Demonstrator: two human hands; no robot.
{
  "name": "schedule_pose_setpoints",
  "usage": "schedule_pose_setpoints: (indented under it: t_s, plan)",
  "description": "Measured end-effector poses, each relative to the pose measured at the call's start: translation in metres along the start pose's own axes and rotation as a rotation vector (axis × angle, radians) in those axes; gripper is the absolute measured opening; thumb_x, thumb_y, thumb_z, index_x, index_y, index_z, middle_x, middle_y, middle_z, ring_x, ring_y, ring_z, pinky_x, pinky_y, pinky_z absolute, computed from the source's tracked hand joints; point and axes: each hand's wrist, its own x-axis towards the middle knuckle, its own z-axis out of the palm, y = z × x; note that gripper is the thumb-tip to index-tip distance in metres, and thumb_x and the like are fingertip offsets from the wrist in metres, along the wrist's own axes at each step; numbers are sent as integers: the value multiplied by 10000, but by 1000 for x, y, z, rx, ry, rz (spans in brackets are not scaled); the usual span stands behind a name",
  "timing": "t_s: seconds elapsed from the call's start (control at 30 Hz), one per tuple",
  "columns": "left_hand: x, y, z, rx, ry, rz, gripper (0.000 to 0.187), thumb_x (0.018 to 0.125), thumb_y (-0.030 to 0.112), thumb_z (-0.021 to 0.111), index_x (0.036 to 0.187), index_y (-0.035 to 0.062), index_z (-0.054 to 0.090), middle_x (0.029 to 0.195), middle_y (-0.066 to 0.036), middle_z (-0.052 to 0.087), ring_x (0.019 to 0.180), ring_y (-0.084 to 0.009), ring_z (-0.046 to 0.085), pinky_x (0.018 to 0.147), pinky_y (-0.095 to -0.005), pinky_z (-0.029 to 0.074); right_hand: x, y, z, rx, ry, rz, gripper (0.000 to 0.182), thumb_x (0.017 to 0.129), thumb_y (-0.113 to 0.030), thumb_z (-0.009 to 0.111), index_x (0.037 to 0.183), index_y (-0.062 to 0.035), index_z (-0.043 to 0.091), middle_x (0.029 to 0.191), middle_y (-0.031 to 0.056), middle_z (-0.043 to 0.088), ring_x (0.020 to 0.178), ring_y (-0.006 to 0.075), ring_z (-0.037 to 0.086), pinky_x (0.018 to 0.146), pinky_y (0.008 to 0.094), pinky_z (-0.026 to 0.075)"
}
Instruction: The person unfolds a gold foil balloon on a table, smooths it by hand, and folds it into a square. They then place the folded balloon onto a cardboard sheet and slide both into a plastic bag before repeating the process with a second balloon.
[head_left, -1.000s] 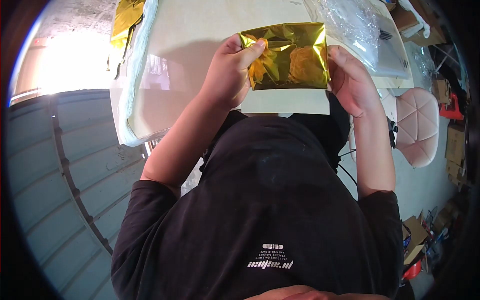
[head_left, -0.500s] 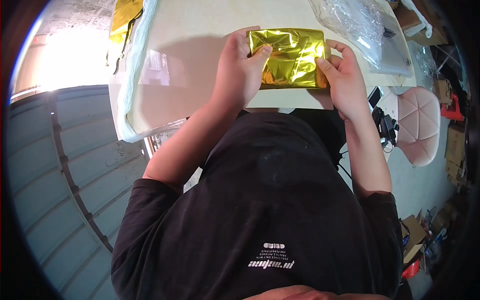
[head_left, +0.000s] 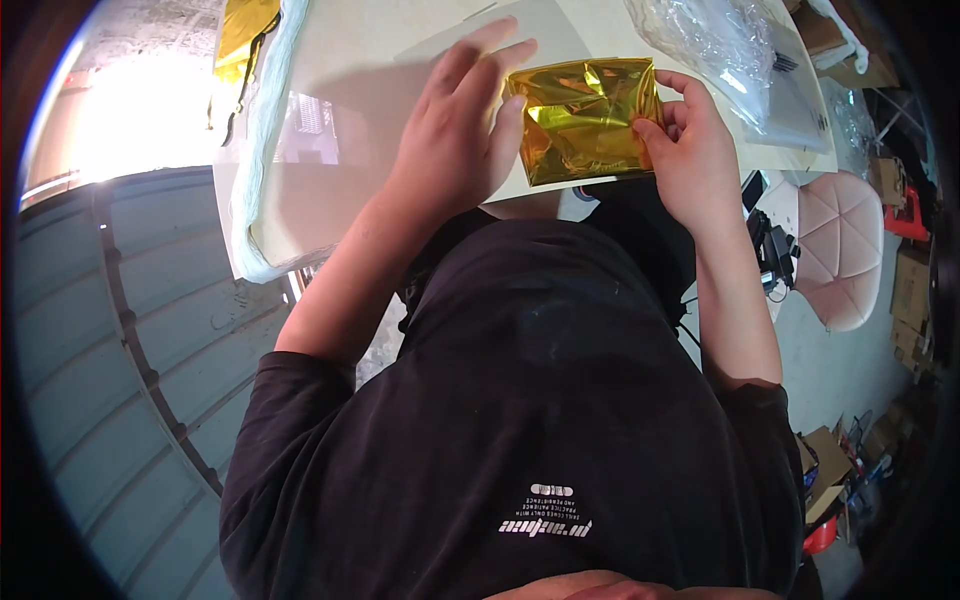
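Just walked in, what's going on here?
A person holds gold film at its right edge with the fingers of the right hand, just above the table's near edge. The left hand is open beside the film's left edge; whether its thumb touches is unclear. Clear plastic lies on the table to the right.

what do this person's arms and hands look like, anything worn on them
The left hand and right hand are bare: no gloves, and no rings or watch visible. Short, plain black sleeves belong to a black T-shirt with white lettering.
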Motion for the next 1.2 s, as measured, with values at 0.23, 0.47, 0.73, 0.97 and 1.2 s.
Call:
schedule_pose_setpoints:
  t_s: [0.23,0.47,0.73,0.97,1.2]
  plan:
    - [-16,-38,-7,319,-175,-135,483,982,112,712,1449,15,638,1572,-236,567,1493,-416,514,1265,-499,399,17,6,-4,361,-72,50,411,1066,5,665,1458,-7,540,972,68,763,830,95,674,757,260,530]
    - [-26,2,-9,169,-85,-274,517,972,75,724,1474,3,618,1565,-233,580,1406,-427,589,1161,-491,513,34,-8,-3,402,-184,119,404,1059,5,667,1443,3,540,994,75,765,862,108,696,782,262,545]
    - [-25,9,-21,52,-238,6,662,986,254,778,1567,33,549,1673,-213,493,1606,-401,395,1332,-556,288,28,-19,10,-30,-144,-73,369,1040,-42,719,1387,13,609,1021,68,757,872,116,685,794,285,556]
    - [-30,-2,5,238,-258,-12,685,981,371,785,1542,35,580,1703,-210,459,1603,-415,396,1317,-572,298,21,-17,15,-205,151,-409,431,956,-96,829,1359,-5,708,1219,146,746,1037,222,725,950,341,593]
    - [-31,1,1,162,-146,-28,691,918,446,828,1427,8,663,1588,-246,562,1493,-402,517,1268,-556,363,18,-6,19,-198,-7,-358,452,920,-89,861,1345,-20,724,1204,106,757,1053,219,706,979,353,581]
